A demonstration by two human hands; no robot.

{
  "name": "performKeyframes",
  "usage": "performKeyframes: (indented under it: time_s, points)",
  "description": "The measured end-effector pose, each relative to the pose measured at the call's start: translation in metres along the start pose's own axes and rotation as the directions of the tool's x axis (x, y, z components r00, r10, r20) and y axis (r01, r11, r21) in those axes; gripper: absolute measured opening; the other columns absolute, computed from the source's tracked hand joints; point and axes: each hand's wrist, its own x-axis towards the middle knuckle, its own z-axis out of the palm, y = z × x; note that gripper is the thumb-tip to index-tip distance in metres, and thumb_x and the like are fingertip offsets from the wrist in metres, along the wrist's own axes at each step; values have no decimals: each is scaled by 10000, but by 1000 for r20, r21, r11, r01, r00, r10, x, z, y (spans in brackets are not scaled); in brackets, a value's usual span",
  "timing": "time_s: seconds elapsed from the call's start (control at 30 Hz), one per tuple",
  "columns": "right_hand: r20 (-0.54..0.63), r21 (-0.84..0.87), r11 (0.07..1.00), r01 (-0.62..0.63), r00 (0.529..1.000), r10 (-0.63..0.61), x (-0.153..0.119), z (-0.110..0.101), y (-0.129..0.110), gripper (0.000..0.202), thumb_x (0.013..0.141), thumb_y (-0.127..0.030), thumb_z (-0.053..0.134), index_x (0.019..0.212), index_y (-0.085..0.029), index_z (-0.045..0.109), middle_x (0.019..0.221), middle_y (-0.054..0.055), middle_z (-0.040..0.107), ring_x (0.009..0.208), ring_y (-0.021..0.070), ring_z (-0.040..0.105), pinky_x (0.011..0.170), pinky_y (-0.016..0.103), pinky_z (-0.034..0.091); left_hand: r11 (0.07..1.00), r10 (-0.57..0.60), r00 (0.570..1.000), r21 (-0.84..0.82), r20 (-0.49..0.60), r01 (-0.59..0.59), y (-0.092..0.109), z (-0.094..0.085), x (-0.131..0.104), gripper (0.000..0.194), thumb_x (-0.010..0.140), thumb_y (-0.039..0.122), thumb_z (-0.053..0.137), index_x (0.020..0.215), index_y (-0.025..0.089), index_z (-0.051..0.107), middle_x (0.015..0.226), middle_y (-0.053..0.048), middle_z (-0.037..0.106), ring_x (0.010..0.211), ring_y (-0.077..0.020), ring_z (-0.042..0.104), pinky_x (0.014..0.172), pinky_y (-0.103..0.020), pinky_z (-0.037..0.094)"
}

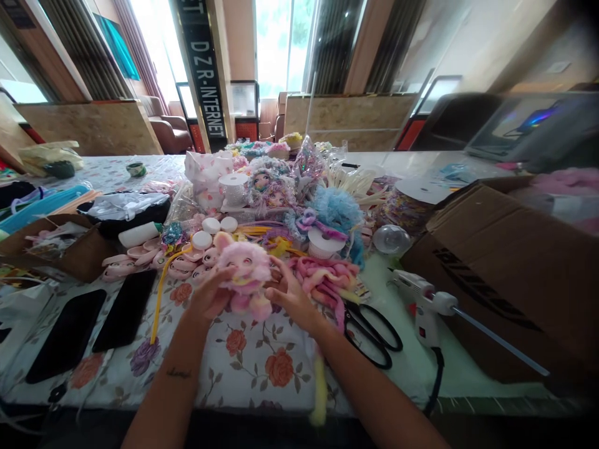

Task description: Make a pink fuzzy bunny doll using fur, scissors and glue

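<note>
A fluffy pink doll (244, 265) with an eared head and round, fuzzy lower parts is held upright over the flowered tablecloth (253, 380). On its left side, my left hand (211, 296) has its fingers closed against the doll. My right hand (291, 294) holds the doll from the right, its fingertips at the head and lower body. Pink and yellow fuzzy strands (325, 277) lie just beyond my right hand. Behind the doll are white round lids (202, 240) and pale pink doll face pieces (180, 267).
Black scissors (372, 333), a glue gun (423, 305) and a large cardboard box (505, 280) are at the right. Two dark phones (125, 312) lie at the left. Spools (322, 243), blue fluff (334, 209) and wrapped dolls (271, 187) are heaped beyond my hands.
</note>
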Motion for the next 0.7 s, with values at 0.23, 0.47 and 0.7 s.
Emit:
performKeyframes:
  time_s: [0.23, 0.47, 0.7]
  points:
    - [-71, -307, 952, -7, 997, -16, 4, -15, -8, 310, 771, -489, 664, 711, -186, 697, 649, 17, 673, 579, 164, 621, 535, 279, 495, 993, 5, 994, 121, -109, 8, 10, -20, -2, 475, 622, 225, 804, 1064, 152, 645, 908, -71, 729, 850, -241, 694, 719, -289, 562]
    - [-377, -449, 894, 7, 905, -196, 19, -62, -16, 239, 773, -441, 618, 704, -212, 601, 532, -26, 557, 470, 146, 489, 469, 274, 379, 931, 123, 992, 344, 30, -126, -8, -1, 22, 507, 614, 246, 804, 1084, 156, 635, 989, -75, 696, 861, -217, 659, 733, -273, 520]
    - [-276, -695, 718, -42, 937, -213, 18, -46, 3, 159, 617, -251, 769, 580, -225, 616, 691, 38, 646, 740, 221, 581, 745, 348, 415, 686, 365, 931, 671, 19, -283, -8, -9, 29, 442, 563, 261, 826, 971, 171, 683, 929, -44, 699, 868, -222, 617, 754, -250, 462]
